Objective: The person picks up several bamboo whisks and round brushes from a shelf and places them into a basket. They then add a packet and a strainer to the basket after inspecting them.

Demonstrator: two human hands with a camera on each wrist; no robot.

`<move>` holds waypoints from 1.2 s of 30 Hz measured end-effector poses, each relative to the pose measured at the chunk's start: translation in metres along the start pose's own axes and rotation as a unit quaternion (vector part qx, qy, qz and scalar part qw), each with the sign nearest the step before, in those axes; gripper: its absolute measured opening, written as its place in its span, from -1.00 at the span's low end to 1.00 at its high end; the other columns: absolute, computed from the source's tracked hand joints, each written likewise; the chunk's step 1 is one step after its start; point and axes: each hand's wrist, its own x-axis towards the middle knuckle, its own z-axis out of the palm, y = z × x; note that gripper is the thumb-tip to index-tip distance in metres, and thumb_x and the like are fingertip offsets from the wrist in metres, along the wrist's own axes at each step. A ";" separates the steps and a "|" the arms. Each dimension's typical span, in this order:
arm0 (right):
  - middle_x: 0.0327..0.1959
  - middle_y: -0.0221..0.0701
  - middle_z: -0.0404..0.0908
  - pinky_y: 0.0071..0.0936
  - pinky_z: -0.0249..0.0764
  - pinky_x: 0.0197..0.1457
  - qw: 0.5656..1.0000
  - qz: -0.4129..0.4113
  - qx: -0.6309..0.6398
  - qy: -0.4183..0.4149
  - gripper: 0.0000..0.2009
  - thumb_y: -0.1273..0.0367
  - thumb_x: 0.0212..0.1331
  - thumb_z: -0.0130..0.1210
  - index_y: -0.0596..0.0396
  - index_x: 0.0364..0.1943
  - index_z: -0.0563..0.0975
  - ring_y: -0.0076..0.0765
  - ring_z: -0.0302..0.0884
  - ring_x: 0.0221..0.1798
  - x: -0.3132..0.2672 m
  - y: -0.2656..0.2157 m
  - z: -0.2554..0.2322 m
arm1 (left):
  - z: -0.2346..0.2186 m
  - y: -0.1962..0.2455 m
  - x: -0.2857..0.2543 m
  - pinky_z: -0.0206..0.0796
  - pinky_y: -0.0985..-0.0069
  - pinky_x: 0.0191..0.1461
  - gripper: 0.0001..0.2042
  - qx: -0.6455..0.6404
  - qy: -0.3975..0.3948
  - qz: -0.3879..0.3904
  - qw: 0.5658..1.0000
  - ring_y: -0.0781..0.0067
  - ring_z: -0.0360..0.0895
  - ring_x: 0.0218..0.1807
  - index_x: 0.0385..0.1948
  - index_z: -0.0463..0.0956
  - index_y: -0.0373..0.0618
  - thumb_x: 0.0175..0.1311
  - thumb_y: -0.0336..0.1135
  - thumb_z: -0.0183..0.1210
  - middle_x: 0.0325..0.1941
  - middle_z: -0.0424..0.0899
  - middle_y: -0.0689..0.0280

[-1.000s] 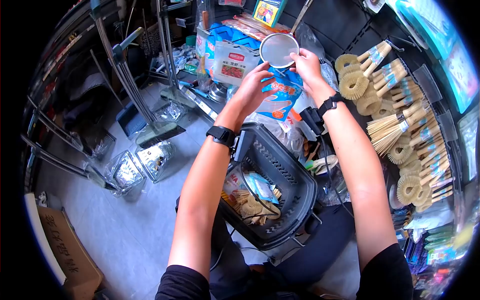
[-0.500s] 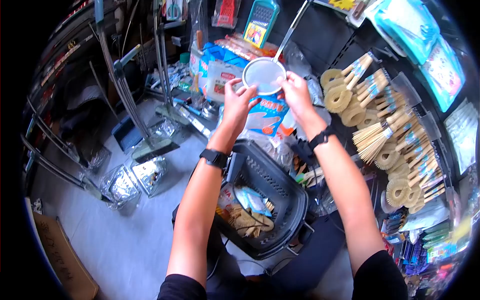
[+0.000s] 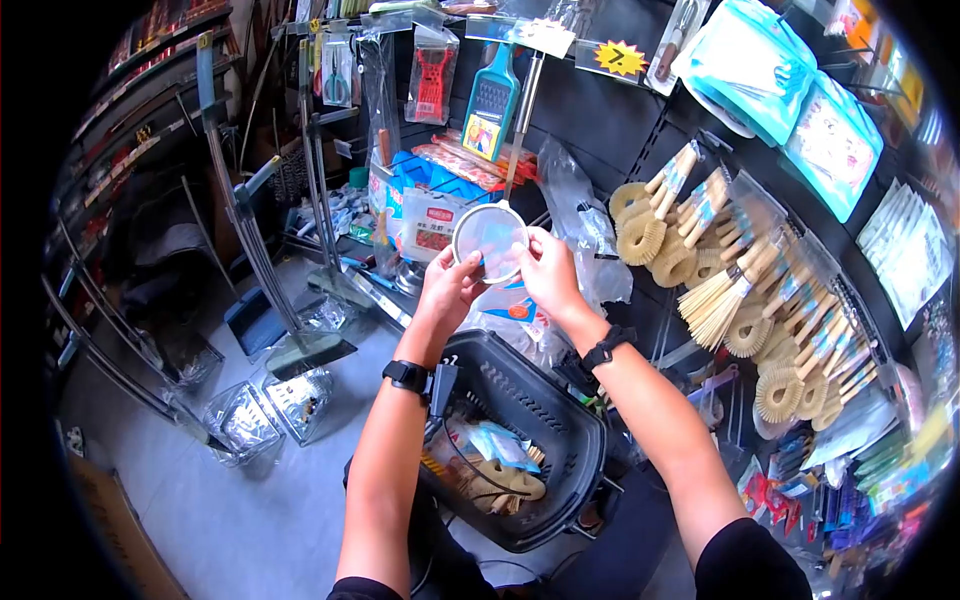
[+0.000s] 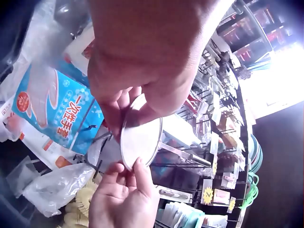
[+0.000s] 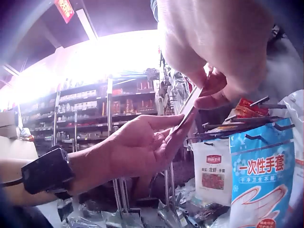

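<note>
A round fine-mesh strainer with a pale rim is held up in front of the shelves, its long metal handle pointing up and away. My left hand pinches the rim at the lower left, thumb on the near face. On the right side of the rim, my right hand pinches with thumb and fingers. Seen from the left wrist, the mesh disc lies between both hands; in the right wrist view the strainer appears nearly edge-on.
Below my hands stands a black basket holding brushes and packets. Round wooden-handled brushes hang at the right. Long-handled dustpans stand on the left floor. A teal grater and bagged goods hang behind the strainer.
The view has tilted upward, showing more hanging goods. The strainer and both hands have moved left and lower in the head view, and my left fingers have closed onto the rim.
</note>
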 end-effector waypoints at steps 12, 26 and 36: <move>-0.32 -0.46 0.64 -0.61 0.49 -0.44 0.984 0.123 0.085 -0.093 -0.85 0.44 0.40 0.07 0.21 -0.06 0.55 -0.63 0.55 -0.41 -0.115 -0.012 -0.041 | -0.002 -0.016 -0.091 0.56 0.60 -0.30 -0.78 0.170 -0.069 -0.132 0.974 0.57 0.70 -0.28 -0.02 0.61 -0.21 0.33 -0.46 0.29 -0.17 0.75 0.32; -0.15 -0.44 0.64 -0.57 0.54 -0.22 0.921 0.283 0.258 -0.066 -0.68 0.37 0.29 0.26 0.15 0.05 0.49 -0.61 0.59 -0.19 -0.297 -0.005 -0.098 | 0.022 -0.088 -0.218 0.55 0.46 0.07 -0.73 0.265 -0.115 -0.278 0.916 0.49 0.70 -0.06 0.05 0.60 -0.28 0.33 -0.51 0.24 -0.05 0.76 0.26; -0.23 -0.37 0.69 -0.54 0.52 -0.21 0.876 0.306 0.367 0.064 -0.71 0.24 0.44 0.09 0.11 0.08 0.57 -0.52 0.59 -0.26 -0.286 0.013 -0.157 | 0.044 -0.082 -0.172 0.42 0.55 -0.01 -0.73 0.459 -0.233 -0.240 0.823 0.60 0.58 -0.18 -0.10 0.68 -0.32 0.23 -0.35 0.31 -0.21 0.75 0.37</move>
